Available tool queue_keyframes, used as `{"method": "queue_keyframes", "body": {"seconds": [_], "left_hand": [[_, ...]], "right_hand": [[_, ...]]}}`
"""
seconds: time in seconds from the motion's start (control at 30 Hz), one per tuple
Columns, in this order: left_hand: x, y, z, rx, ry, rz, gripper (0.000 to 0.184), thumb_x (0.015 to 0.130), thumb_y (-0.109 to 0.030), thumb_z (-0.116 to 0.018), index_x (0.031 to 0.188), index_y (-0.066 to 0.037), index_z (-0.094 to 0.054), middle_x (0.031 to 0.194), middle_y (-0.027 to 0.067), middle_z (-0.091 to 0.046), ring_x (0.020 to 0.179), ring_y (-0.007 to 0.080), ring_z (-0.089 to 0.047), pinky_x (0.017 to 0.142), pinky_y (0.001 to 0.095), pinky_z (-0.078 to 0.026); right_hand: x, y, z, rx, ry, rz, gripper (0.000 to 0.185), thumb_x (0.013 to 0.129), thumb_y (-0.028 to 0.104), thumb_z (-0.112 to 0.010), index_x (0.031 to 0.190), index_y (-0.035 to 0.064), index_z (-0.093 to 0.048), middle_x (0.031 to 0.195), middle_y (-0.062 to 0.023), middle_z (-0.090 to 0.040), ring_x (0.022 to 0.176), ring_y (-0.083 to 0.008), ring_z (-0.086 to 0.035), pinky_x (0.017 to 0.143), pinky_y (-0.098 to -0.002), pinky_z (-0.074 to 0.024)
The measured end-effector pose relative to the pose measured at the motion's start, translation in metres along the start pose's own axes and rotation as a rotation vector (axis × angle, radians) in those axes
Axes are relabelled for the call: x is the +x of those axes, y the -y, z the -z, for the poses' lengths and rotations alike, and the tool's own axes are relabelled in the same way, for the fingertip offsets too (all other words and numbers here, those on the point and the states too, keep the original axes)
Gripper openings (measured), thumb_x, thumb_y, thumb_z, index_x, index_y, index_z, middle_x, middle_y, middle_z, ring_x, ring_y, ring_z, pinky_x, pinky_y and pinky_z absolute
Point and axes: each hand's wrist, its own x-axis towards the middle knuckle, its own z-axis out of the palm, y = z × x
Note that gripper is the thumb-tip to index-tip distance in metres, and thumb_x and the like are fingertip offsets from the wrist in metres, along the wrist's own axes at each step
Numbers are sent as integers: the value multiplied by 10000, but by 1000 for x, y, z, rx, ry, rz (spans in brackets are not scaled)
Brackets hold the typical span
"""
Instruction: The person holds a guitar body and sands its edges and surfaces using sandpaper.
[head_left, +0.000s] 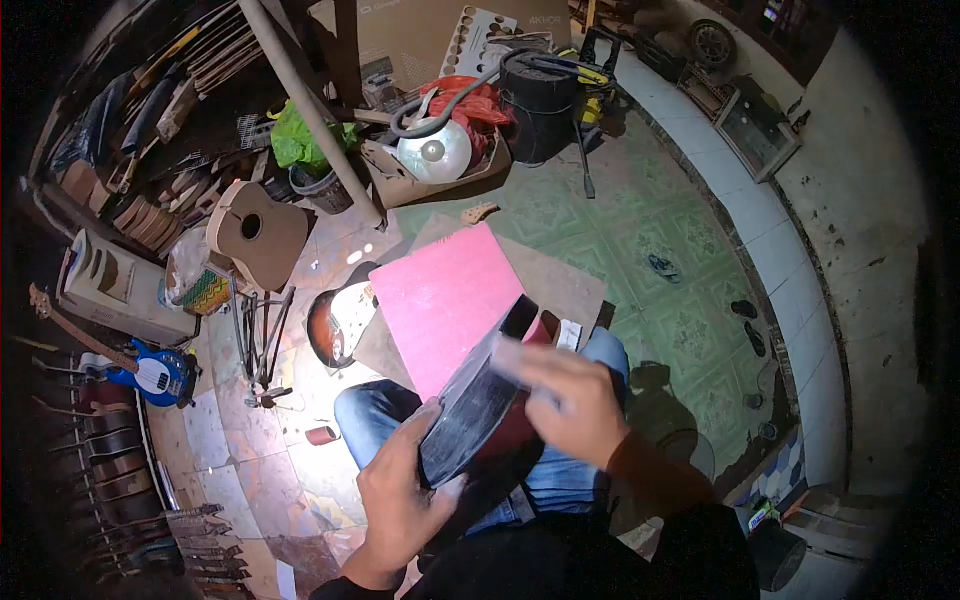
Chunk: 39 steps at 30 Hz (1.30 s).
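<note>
A dark, curved wooden piece (pixel 465 425) with a scuffed greyish face and a reddish side rests over my lap, tilted up to the right. My left hand (pixel 405 495) grips its lower left end, fingers along the near edge and thumb below. My right hand (pixel 575 400) is at its upper part, fingers pressed together over a small pale item (pixel 508 358) that is blurred by motion. Beyond the piece lies a pink square board (pixel 445 300) on a brown sheet (pixel 570 285).
A small sunburst guitar body (pixel 328 330) and a red roll (pixel 321 436) lie to the left. Farther off are an acoustic guitar body (pixel 257 228), a blue guitar (pixel 155 375), a black bucket (pixel 538 110) and a slanted pole (pixel 310 110). Sandals (pixel 748 325) lie at right.
</note>
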Motion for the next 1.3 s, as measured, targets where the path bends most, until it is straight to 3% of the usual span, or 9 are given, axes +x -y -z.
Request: {"method": "queue_keyframes", "body": {"seconds": [0.23, 0.3, 0.37, 0.47, 0.57, 0.6, 0.73, 1.17, 1.3], "left_hand": [[0, 1, 1, 25, -5, -25, 689, 669, -27, -752, 1331, 38, -574, 1248, 217, -711, 1122, 288, -727, 982, 362, -543], [0, 0, 1, 30, -10, -33, 684, 672, -30, -751, 1329, 39, -575, 1256, 217, -709, 1128, 290, -724, 983, 364, -543], [1, -2, 1, 34, -11, -31, 677, 671, -34, -751, 1322, 38, -577, 1267, 218, -704, 1134, 308, -723, 985, 371, -543], [1, -2, 2, -16, 10, -22, 676, 671, -32, -749, 1321, 37, -577, 1282, 224, -696, 1155, 328, -712, 993, 378, -541], [0, -5, 0, 18, 19, -5, 679, 675, -36, -749, 1326, 37, -572, 1285, 235, -690, 1168, 346, -704, 1006, 387, -535], [-1, -6, -1, 17, 10, -7, 679, 675, -36, -749, 1326, 37, -572, 1285, 235, -690, 1168, 346, -704, 1006, 387, -535], [-1, -10, 0, 22, 48, -25, 680, 681, -36, -746, 1332, 38, -566, 1312, 247, -671, 1216, 361, -676, 1044, 402, -511], [5, -19, -4, 32, 63, -39, 689, 688, -40, -750, 1346, 33, -559, 1329, 268, -646, 1248, 407, -642, 1071, 434, -493], [5, -20, -5, 20, 82, -6, 680, 692, -51, -752, 1339, 34, -561, 1319, 274, -646, 1240, 417, -642, 1068, 438, -493]], "right_hand": [[-11, 24, -2, -12, 66, 90, 527, 780, -97, -544, 1286, -40, -679, 1313, -212, -687, 1192, -281, -692, 1009, -367, -523], [-9, -11, -14, 117, -123, -68, 542, 770, -94, -591, 1293, 0, -697, 1349, -197, -670, 1144, -284, -709, 971, -377, -545], [-8, -21, -14, 126, -137, -75, 533, 752, -96, -571, 1253, 5, -719, 1319, -210, -682, 1097, -314, -723, 801, -342, -543], [-17, 26, -5, -54, -19, 238, 511, 737, -96, -573, 1214, -3, -733, 1253, -221, -711, 1068, -321, -733, 732, -330, -528], [-12, -6, -13, -108, -161, 179, 557, 666, -125, -607, 1180, 24, -760, 1239, -205, -722, 848, -246, -720, 687, -326, -514], [-10, -20, -12, 17, -156, 10, 525, 736, -93, -626, 1227, 46, -749, 1320, -160, -694, 954, -229, -728, 761, -333, -540], [-25, 34, -6, -21, -6, 160, 490, 760, -89, -580, 1211, 14, -742, 1299, -188, -698, 1134, -324, -712, 837, -345, -558], [-2, 2, 3, -101, -105, 123, 518, 772, -76, -610, 1260, 54, -727, 1325, -159, -690, 1112, -257, -716, 815, -354, -526], [-22, 31, 5, -112, 98, 223, 516, 772, -75, -590, 1255, 44, -723, 1375, -178, -655, 1130, -248, -706, 811, -378, -527]]}}
